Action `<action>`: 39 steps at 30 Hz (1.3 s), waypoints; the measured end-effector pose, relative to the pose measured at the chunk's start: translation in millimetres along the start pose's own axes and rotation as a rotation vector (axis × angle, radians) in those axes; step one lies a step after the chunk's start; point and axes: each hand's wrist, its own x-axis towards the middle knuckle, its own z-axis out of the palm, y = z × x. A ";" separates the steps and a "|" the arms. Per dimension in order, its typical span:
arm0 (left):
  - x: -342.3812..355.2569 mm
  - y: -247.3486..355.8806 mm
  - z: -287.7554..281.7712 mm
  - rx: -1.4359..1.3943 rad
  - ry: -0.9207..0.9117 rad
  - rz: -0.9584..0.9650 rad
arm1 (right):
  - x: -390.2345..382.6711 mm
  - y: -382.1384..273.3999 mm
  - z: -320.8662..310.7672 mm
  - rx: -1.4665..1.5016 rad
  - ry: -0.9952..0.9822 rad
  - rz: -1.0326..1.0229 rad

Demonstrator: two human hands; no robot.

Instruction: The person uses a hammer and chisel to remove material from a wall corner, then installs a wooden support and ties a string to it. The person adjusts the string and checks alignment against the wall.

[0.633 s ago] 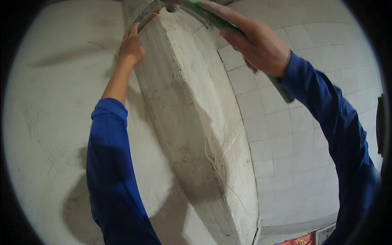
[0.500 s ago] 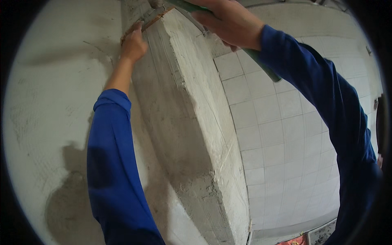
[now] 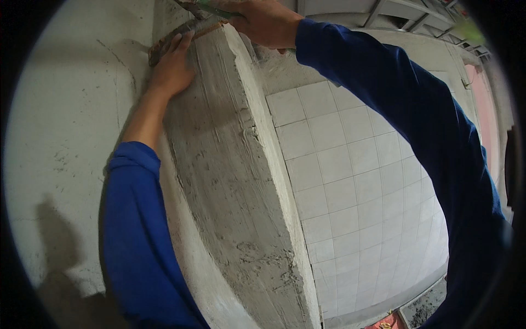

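Observation:
My left hand point(image 3: 172, 68) is raised to the top of a rough mortar-covered pillar point(image 3: 230, 159), its fingers over the edge of a brown wooden strip point(image 3: 205, 33) that lies across the pillar's top. It appears to be holding the strip against the pillar; the thumb cannot be made out. To the right of it, my right hand point(image 3: 268, 23) is closed around the green handle point(image 3: 216, 11) of a hammer. The hammer's dark metal head point(image 3: 189, 7) reaches over the strip near the top edge of the view, partly cut off.
On the left is a plain plastered wall point(image 3: 66, 120) with shadows on it. A wall of pale square tiles point(image 3: 356, 164) stands right of the pillar. Metal framing point(image 3: 378, 12) runs overhead. Near the bottom right lie a red bag point(image 3: 389, 321) and a tray of dark material point(image 3: 424, 307).
The view has shifted, with more of the overhead framing showing. My right hand and the hammer now sit further left, with the head over the strip. My left hand stays at the strip.

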 end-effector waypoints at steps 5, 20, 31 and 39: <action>3.7 -12.8 3.6 -0.029 -0.020 0.066 | 3.7 -17.5 -13.5 0.118 0.227 -0.057; 3.1 1.4 -13.6 0.028 -0.137 -0.008 | 0.6 -3.8 -18.6 0.288 -0.046 0.243; 10.2 6.8 -34.4 0.215 -0.158 -0.032 | -5.1 -15.1 -6.3 0.162 -0.004 0.202; 55.3 -25.4 -5.8 -0.179 0.120 0.036 | -6.9 -3.9 3.3 0.258 -0.001 0.204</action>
